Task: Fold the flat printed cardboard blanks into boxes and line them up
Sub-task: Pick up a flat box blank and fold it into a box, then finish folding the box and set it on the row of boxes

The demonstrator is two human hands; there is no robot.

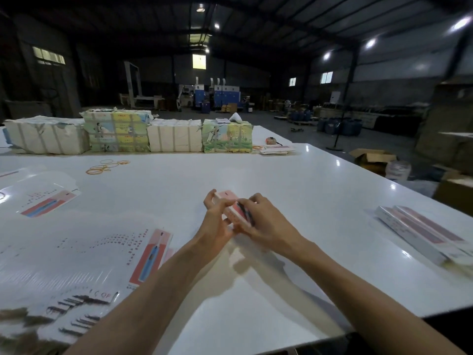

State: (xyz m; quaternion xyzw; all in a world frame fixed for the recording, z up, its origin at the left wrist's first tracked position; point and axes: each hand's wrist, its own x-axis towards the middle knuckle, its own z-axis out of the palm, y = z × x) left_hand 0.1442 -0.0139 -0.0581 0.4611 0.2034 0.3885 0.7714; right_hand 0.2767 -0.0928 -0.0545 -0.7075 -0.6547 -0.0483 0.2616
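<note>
Obs., head view. Both your hands meet over the middle of the white table (pixel 256 170), held just above its surface.

- Your left hand (pixel 217 219) cups the partly formed pink box (pixel 226 197) from the left, fingers curled up round its far end.
- Your right hand (pixel 263 221) grips the same box from the right, fingers bent over its top face.
- Neither hand is free.
- The near end of the box is hidden between your palms, so I cannot tell whether its flaps are tucked.

Orientation: the box's long axis runs away from you, with the far end leaning a little left.

Key relation: the finished boxes (pixel 419 231) lie well apart to your right, near the table's right edge. At least 2 sit side by side, their long axes slanting far-left to near-right. That is roughly the slant of the box you hold.
- Your right hand is the nearer one to that row.
- Judgement: you are mid-fold, probably closing an end.
- Once the box is shut, carrying it out with your right hand should need little turning to set it parallel and beside the row.

Supply: the flat blanks (pixel 151 254) lie to your left, just beside your left forearm. Your left hand is nearer for the next pick. More blanks (pixel 48 201) are spread further left.

Also present: wrapped bundles (pixel 115 131) along the far edge, and loose rubber bands (pixel 105 166) in front of them.
</note>
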